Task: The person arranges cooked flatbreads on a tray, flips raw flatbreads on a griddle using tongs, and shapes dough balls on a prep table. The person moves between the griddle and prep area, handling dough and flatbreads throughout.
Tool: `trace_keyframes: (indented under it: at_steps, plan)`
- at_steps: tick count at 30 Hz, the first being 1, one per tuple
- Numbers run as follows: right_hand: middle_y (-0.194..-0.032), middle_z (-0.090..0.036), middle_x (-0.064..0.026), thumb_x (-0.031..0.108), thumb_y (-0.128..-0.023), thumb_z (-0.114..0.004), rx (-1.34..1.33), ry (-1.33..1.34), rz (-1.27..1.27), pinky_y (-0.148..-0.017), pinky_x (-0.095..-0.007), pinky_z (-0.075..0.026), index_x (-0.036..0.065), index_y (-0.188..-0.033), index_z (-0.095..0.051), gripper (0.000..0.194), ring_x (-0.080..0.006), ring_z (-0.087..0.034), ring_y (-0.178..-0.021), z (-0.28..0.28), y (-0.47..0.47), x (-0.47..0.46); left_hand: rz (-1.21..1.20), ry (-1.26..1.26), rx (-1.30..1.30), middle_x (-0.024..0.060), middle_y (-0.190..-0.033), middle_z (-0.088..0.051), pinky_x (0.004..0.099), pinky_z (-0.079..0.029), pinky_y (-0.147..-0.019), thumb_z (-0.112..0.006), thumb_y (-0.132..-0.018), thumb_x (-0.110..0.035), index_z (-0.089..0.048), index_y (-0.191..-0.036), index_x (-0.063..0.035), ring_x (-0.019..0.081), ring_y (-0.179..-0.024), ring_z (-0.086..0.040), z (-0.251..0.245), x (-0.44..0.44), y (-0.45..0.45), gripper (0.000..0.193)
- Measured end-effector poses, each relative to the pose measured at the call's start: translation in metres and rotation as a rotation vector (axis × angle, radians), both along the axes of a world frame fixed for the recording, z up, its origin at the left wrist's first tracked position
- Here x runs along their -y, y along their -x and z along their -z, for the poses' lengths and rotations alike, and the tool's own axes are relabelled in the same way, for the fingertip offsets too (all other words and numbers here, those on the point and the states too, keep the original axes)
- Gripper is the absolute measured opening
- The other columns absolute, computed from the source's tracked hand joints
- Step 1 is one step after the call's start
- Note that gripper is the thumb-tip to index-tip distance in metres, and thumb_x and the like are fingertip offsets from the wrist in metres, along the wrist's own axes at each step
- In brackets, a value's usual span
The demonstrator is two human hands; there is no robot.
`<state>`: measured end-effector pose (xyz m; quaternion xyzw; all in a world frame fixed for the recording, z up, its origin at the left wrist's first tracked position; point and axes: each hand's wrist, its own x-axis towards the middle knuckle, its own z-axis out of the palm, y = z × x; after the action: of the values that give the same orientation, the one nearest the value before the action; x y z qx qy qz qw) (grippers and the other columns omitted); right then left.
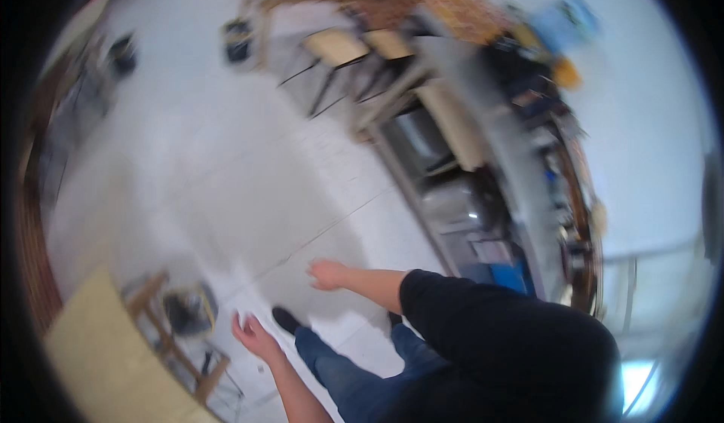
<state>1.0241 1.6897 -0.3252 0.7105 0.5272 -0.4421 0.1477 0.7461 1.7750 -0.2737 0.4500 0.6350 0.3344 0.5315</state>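
Observation:
My left hand [255, 336] hangs over the pale tiled floor [249, 197] with its fingers apart and nothing in them. The nearest things to it are a waste bin [189, 311] with a dark liner and the wooden frame [161, 332] under a yellowish tabletop [107, 349]. My right hand [328, 274] is out in front of my body, above the floor and touching nothing visible. Its fingers look curled, but blur hides whether they are closed. Below the hands are my dark shoe [286, 320] and my jeans [350, 366].
Along the right runs a long grey workbench [498, 134], cluttered on top, with a dark tub [421, 134] and a blue box [506, 277] on its lower shelf. Two stools [336, 47] stand by its far end. Two more bins [237, 39] are on the floor farther off.

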Motion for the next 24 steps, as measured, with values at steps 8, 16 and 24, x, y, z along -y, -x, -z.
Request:
trace_keyframes:
  at_steps: [8,16,24]
  plan:
    - [-0.079,-0.074,-0.0172,0.044,-0.103,-0.057,0.05,0.204,0.545,-0.079,-0.055,-0.058,0.007,-0.082,-0.078,0.047,-0.0369,-0.073,-0.082,-0.187,-0.179,0.712,0.694,0.243,-0.049,0.0188,-0.118,-0.068,0.0372,-0.061,-0.088,-0.073,-0.1,-0.017,-0.06,-0.129,0.0096,0.0261,-0.099,-0.071,-0.023,0.245,-0.104,0.041]
    - [-0.113,-0.076,-0.0166,0.027,-0.1,-0.067,0.873,0.132,1.778,-0.088,-0.0533,-0.058,0.005,-0.115,-0.072,0.027,-0.0326,-0.072,-0.109,-0.201,0.125,1.117,1.268,0.4,0.309,0.018,-0.112,-0.076,0.0358,-0.062,-0.088,-0.068,-0.103,-0.016,-0.057,-0.138,0.0066,0.0249,-0.098,-0.076,-0.185,0.419,-0.441,0.043]
    - [-0.104,-0.079,-0.0076,0.029,-0.095,-0.072,0.03,0.337,2.405,-0.078,-0.0497,-0.057,0.015,-0.115,-0.077,0.025,-0.0282,-0.076,-0.097,-0.198,0.287,0.94,1.494,0.663,0.344,0.0204,-0.125,-0.074,0.0374,-0.059,-0.095,-0.063,-0.107,-0.027,-0.056,-0.134,0.0015,0.0275,-0.112,-0.075,-0.296,0.595,-0.739,0.04]
